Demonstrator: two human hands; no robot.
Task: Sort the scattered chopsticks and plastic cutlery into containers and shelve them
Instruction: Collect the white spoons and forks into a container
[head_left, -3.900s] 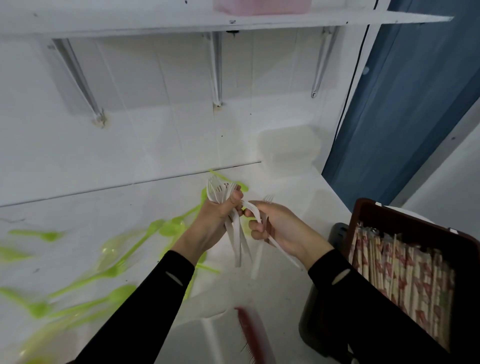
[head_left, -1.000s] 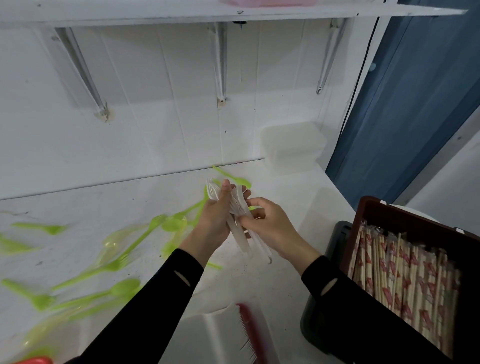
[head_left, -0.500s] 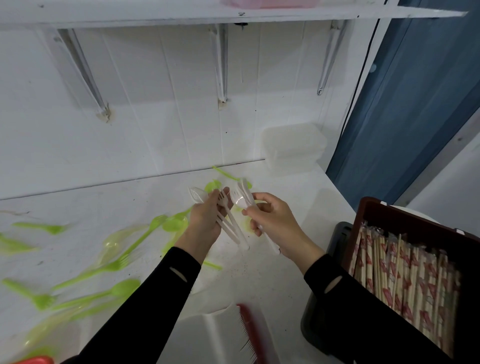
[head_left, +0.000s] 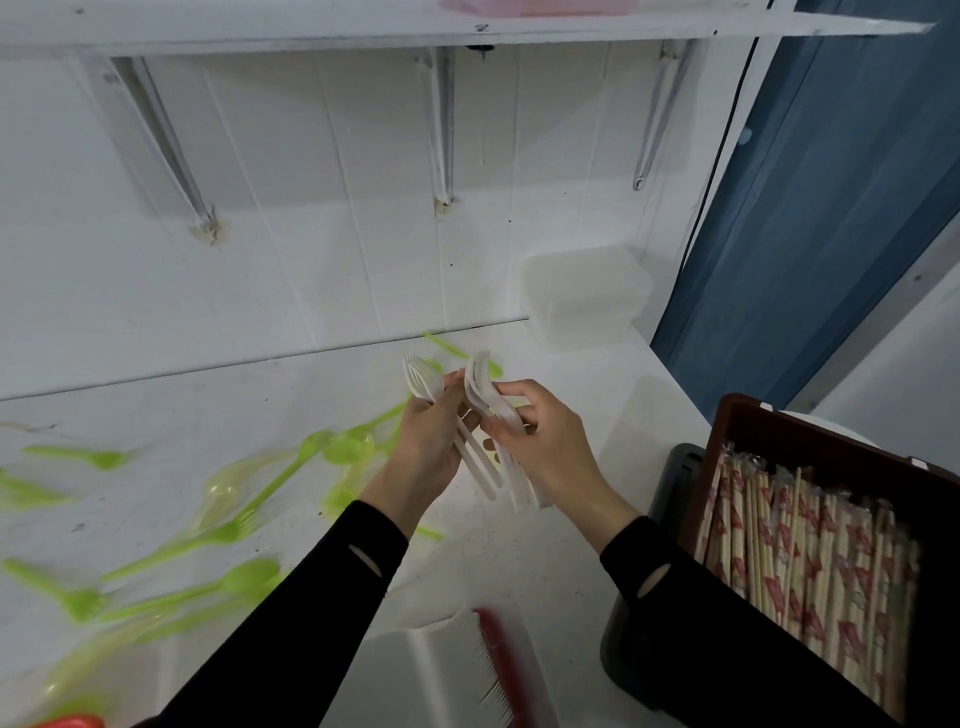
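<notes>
My left hand (head_left: 431, 441) grips a small bunch of white plastic forks (head_left: 423, 382) above the white counter (head_left: 156, 426), tines pointing up. Close beside it, my right hand (head_left: 545, 441) holds a second bunch of white cutlery (head_left: 480, 382), handles hanging down between the two hands. Green plastic forks and spoons (head_left: 249, 509) lie scattered over the counter to the left. A dark brown box of wrapped chopsticks (head_left: 810, 561) stands at the right.
A translucent lidded container (head_left: 587, 296) stands at the counter's back right corner. A white shelf (head_left: 363, 31) on brackets runs overhead with a pink object on it. A white tray with a red comb-like item (head_left: 498, 670) lies near the front. A blue door panel fills the right.
The white cutlery, earlier gathered together in both hands, is now split into two bunches, one in each hand. The hands stay above the same spot.
</notes>
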